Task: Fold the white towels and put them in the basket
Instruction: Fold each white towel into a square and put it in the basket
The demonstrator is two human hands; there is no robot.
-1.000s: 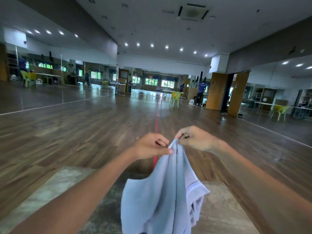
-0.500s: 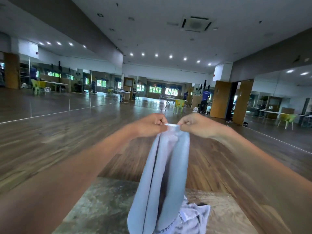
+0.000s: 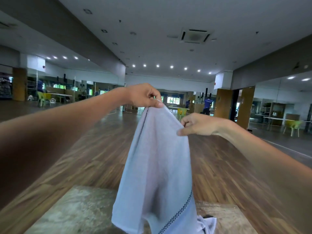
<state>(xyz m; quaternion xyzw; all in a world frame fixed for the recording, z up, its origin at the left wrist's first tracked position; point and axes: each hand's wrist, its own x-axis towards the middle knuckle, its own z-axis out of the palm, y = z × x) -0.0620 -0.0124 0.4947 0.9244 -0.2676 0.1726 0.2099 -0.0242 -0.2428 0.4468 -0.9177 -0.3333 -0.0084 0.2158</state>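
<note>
A white towel [image 3: 157, 166] with a dark checked band near its lower edge hangs in the air in front of me. My left hand [image 3: 143, 96] pinches its top corner, raised high. Lower and to the right, my right hand [image 3: 197, 124] pinches the towel's upper right edge. The cloth droops down over a mottled grey-brown table [image 3: 76, 210]. More white cloth [image 3: 206, 224] lies crumpled on the table behind the hanging towel. No basket is in view.
Beyond the table stretches a wide wooden floor [image 3: 84, 149] in a large hall with mirrored walls. Green chairs [image 3: 291, 126] and tables stand far off at the sides, and people in blue shirts [image 3: 206, 105] are in the distance.
Both hands were close together at the towel's top. Now my left hand has risen, my right hand has moved down and right along the edge, and the towel is spread wider.
</note>
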